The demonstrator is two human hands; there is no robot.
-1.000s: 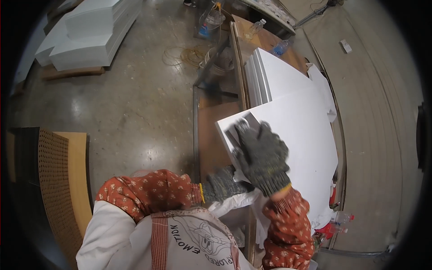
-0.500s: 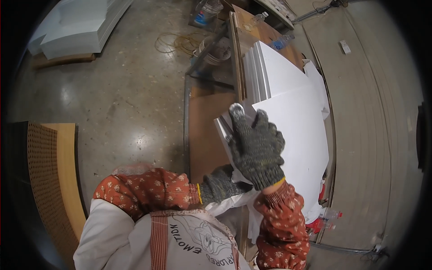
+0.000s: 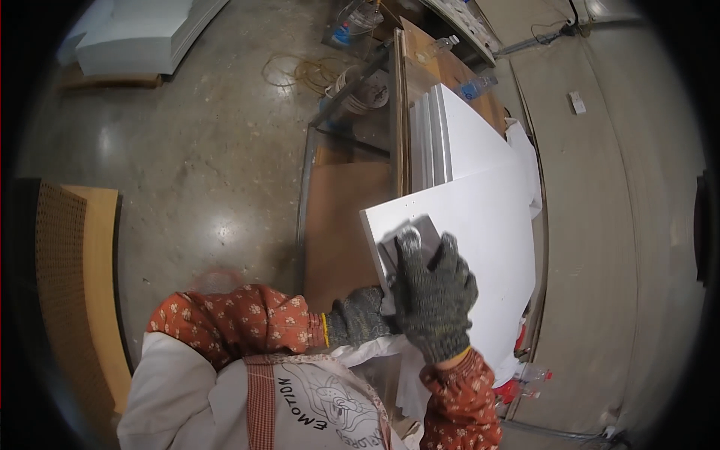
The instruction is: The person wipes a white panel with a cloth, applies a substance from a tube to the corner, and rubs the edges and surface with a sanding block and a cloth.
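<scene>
A large white board [image 3: 487, 232] lies uppermost on the work table, its left corner sticking out past the stack beneath. My right hand [image 3: 435, 300], in a dark grey knit glove, presses a flat grey block [image 3: 429, 229] against the board's face close to its left edge. White dust coats the tip of the index finger. Lower down, my left hand [image 3: 360, 319], gloved alike, reaches in to the board's near left edge. Its fingers are hidden behind my right hand, so their grip does not show.
More white boards [image 3: 429, 139] are stacked on the table [image 3: 424, 71], where clear plastic bottles [image 3: 475, 88] stand. Below and beyond are a bucket [image 3: 369, 91] and a coiled yellow hose [image 3: 300, 73]. A perforated panel [image 3: 60, 277] stands at left; white sheets [image 3: 131, 49] sit far left.
My right hand has come down nearer to my body, and the grey block under it now shows on the board. The board's left corner is uncovered. The whole view has shifted a little.
</scene>
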